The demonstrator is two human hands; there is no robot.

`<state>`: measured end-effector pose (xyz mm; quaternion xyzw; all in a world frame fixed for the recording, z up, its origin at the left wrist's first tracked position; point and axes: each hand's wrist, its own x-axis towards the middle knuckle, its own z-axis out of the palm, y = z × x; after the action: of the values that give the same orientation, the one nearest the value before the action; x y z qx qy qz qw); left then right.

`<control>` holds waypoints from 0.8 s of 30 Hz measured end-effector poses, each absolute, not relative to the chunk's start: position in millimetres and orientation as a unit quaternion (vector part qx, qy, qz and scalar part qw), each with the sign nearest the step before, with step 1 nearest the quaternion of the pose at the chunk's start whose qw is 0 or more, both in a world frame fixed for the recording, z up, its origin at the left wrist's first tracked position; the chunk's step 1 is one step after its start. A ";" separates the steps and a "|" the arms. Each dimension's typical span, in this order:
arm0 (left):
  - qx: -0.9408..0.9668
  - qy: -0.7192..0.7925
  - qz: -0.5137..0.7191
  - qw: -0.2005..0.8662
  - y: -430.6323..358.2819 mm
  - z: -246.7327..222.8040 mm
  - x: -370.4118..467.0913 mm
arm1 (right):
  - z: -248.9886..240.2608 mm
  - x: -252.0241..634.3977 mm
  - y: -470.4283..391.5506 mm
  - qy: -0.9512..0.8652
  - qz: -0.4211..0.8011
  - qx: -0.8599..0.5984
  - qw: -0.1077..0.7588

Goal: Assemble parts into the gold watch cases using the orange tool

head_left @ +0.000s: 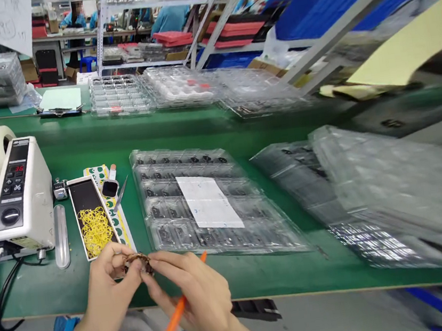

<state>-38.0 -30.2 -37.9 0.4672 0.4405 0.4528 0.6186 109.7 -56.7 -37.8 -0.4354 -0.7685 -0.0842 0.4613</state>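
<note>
My left hand (112, 281), with a blue band at the wrist, pinches a small brownish round part (139, 258) near the front edge of the bench. The fingertips of my right hand (195, 286) touch the same part from the right. An orange pen-like tool (176, 320) is also held in my right hand, pointing down and left. Just beyond my hands lies a white box (74, 215) of yellow rings (95, 230). Details of the small part are too blurred to tell.
A tape dispenser (27, 194) stands at the left. A clear compartment tray (160, 194) with a paper sheet (209, 202) lies in the middle; more clear trays (392, 182) are at the right. Tweezers (121, 194) and a watch (110, 188) lie beside the box. People sit in the background.
</note>
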 end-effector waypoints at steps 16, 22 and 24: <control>0.506 0.400 0.344 0.682 -25.0 -13.1 -29.8 | -24.1 130.9 -70.3 -0.759 0.241 -0.427 0.428; 0.564 0.383 0.356 0.639 -28.7 -11.0 -23.5 | -29.9 125.5 -81.0 -0.703 0.289 -0.473 0.445; 0.564 0.380 0.356 0.641 -29.0 -14.5 -22.9 | -34.1 122.1 -82.9 -0.655 0.330 -0.491 0.470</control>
<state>-22.9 -29.0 -14.5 0.5641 0.3797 0.3558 0.6411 122.1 -82.9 -34.1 -0.4912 -0.6547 0.3299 0.4705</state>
